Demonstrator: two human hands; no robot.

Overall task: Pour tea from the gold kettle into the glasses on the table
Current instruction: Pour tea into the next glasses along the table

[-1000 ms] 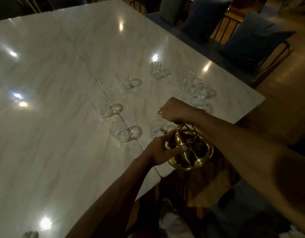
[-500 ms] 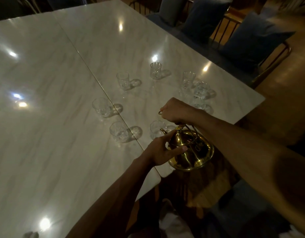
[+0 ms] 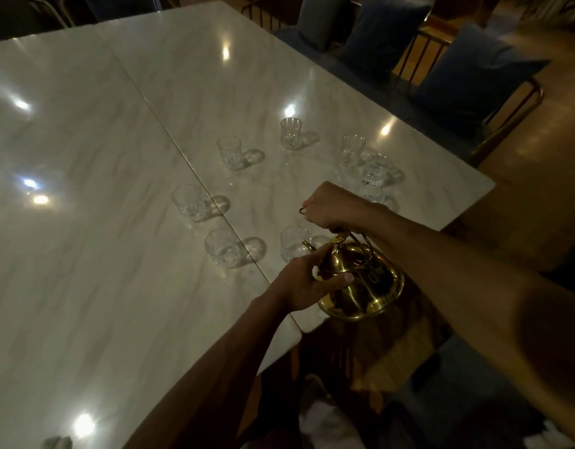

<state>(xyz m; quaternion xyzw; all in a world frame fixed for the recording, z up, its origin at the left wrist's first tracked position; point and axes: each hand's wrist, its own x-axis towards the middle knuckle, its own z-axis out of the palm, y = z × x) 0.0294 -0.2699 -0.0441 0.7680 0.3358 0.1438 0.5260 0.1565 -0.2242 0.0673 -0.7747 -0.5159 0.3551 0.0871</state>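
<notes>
The gold kettle [image 3: 363, 283] hangs tilted over the table's near corner, its spout at the rim of the closest glass [image 3: 292, 243]. My right hand [image 3: 331, 205] grips the kettle's top handle. My left hand [image 3: 307, 281] holds the kettle's side and lid area, thumb across the body and fingers curled by the spout. Several clear cut glasses stand on the white marble table [image 3: 117, 254]: one [image 3: 221, 247] left of the closest glass, one [image 3: 188, 202] further left, one [image 3: 230, 153] behind, and one [image 3: 291, 133] at the far middle. Whether liquid flows is too dim to tell.
More glasses [image 3: 352, 150] [image 3: 376, 170] cluster at the right, partly behind my right hand. A seam [image 3: 182, 150] splits the two tabletops. Chairs with dark blue cushions [image 3: 467, 79] line the far right side. The table's corner edge [image 3: 299, 325] lies below the kettle, with wooden floor [image 3: 538, 157] beyond.
</notes>
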